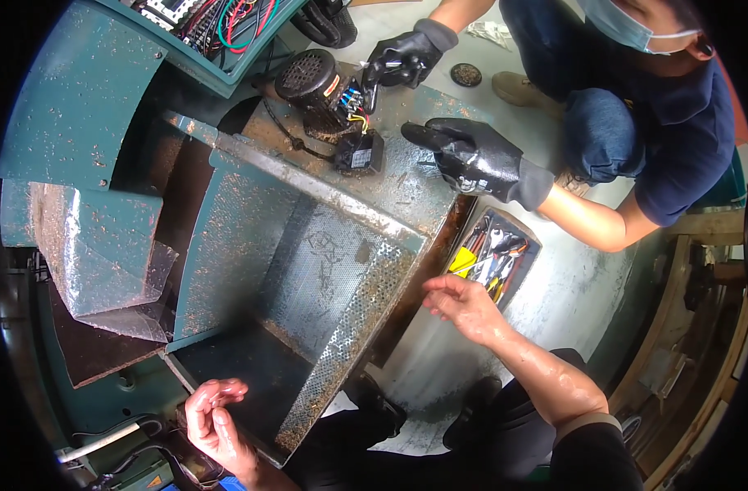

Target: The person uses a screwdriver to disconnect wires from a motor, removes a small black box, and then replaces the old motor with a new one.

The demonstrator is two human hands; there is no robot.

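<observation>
My left hand (218, 421) is raised by the near left corner of a green metal bin (218, 262) with a perforated metal floor. Its fingers are loosely curled, the thumb stands apart, and nothing shows in it. My right hand (470, 311) is just in front of a tool tray (528, 233) holding wrenches and yellow-handled tools. Its fingers are loosely bent and I see nothing held in them. Both hands look wet. Beyond the bin, a black electric motor (308, 78) has its wiring (353, 102) exposed, beside an opened black terminal cover (360, 153).
A crouching person (677, 139) in black gloves has one hand (406, 61) at the motor's wires and the other (476, 159) over the metal plate. A wiring box (218, 69) is at the far left. Clear plastic sheet (103, 262) and wooden shelving (677, 327) flank the area.
</observation>
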